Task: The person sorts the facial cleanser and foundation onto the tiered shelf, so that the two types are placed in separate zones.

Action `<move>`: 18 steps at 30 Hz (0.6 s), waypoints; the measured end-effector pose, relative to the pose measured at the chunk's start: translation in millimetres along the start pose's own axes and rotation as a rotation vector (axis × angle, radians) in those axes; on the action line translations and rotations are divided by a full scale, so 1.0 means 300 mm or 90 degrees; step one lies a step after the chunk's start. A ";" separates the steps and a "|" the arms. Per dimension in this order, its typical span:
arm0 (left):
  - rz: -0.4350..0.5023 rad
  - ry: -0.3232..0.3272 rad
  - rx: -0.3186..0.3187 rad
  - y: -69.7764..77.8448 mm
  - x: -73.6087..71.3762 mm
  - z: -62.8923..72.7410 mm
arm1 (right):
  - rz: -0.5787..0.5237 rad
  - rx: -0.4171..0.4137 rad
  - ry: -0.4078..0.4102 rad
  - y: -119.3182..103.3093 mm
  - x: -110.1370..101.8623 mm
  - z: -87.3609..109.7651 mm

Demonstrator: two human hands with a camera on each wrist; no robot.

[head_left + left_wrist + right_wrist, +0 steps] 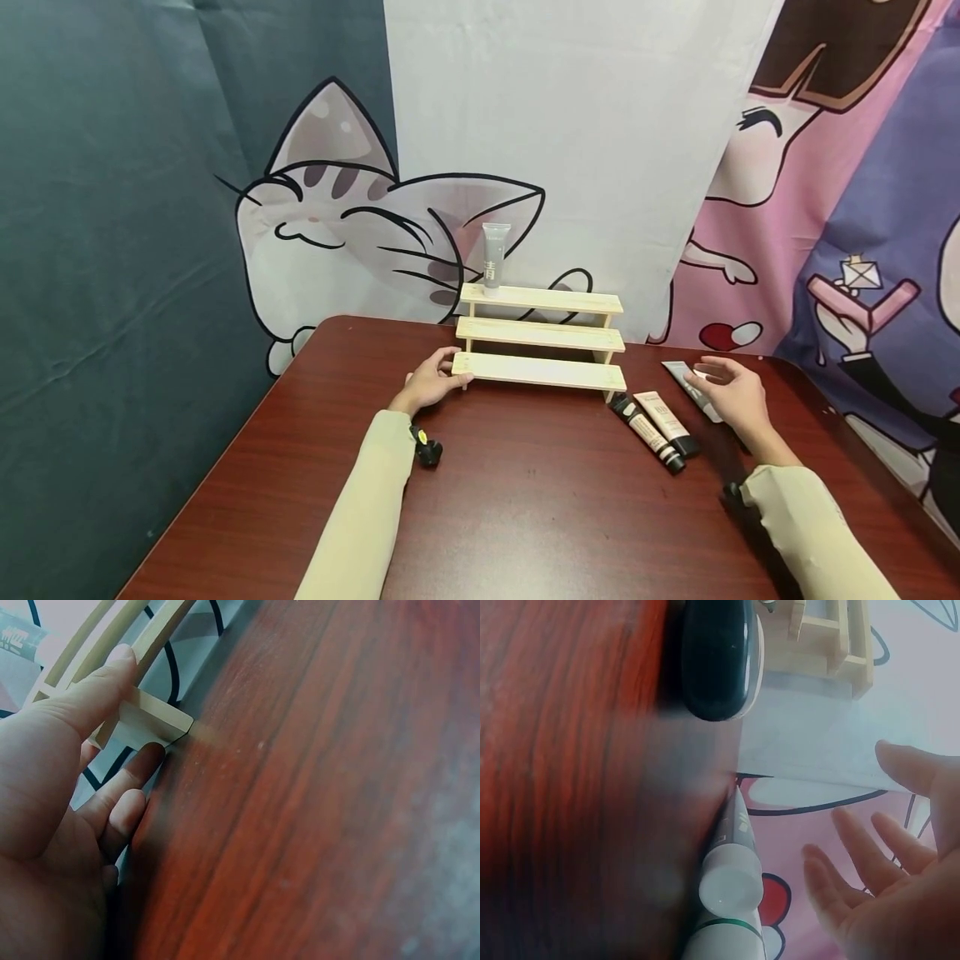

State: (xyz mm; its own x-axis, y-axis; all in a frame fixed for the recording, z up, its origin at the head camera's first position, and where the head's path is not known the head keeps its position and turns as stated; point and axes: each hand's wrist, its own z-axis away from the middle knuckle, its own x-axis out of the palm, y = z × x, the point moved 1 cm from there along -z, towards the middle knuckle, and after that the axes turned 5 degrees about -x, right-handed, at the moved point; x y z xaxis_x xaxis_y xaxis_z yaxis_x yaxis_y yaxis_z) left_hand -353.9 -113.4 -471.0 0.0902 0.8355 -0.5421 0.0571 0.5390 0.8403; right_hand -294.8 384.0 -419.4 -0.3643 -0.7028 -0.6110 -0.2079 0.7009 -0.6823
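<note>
Two hands reach over the brown table [525,508] in the head view. The left hand [429,385] holds the left end of the lowest step of the wooden rack [536,372]; a grey upright tube [494,257] stands on the top step. The right hand [738,406] is above a lying grey tube [678,375], which passes partly under its fingers. Nearer to the rack lie a beige tube [663,418] and a black tube [649,435], side by side.

In the left wrist view, the thumb presses the step from above, pinching it against the index finger, which is mostly hidden; other fingers bend loosely below.

In the right wrist view, the fingers are spread and hold nothing. The lying grey tube, with its white cap [731,889], is beside the fingertips, visibly apart from them.
</note>
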 end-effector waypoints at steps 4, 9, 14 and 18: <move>-0.006 0.002 0.000 -0.001 0.000 0.001 | 0.015 0.025 -0.003 0.004 -0.002 0.000; -0.014 0.005 -0.002 -0.003 0.000 -0.004 | 0.026 0.041 -0.018 0.014 -0.003 -0.005; -0.016 0.006 -0.001 -0.002 0.000 -0.004 | 0.036 0.055 -0.031 0.035 -0.001 -0.006; -0.013 0.002 -0.002 -0.001 0.000 -0.004 | 0.047 0.073 -0.033 0.053 0.000 -0.004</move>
State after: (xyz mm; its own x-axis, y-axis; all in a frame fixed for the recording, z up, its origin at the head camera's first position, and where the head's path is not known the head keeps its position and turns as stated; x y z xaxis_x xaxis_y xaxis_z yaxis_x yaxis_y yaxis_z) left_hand -355.1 -113.3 -471.3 0.0860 0.8249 -0.5587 0.0551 0.5560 0.8294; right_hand -299.2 395.3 -429.7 -0.3268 -0.6577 -0.6787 -0.0770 0.7342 -0.6745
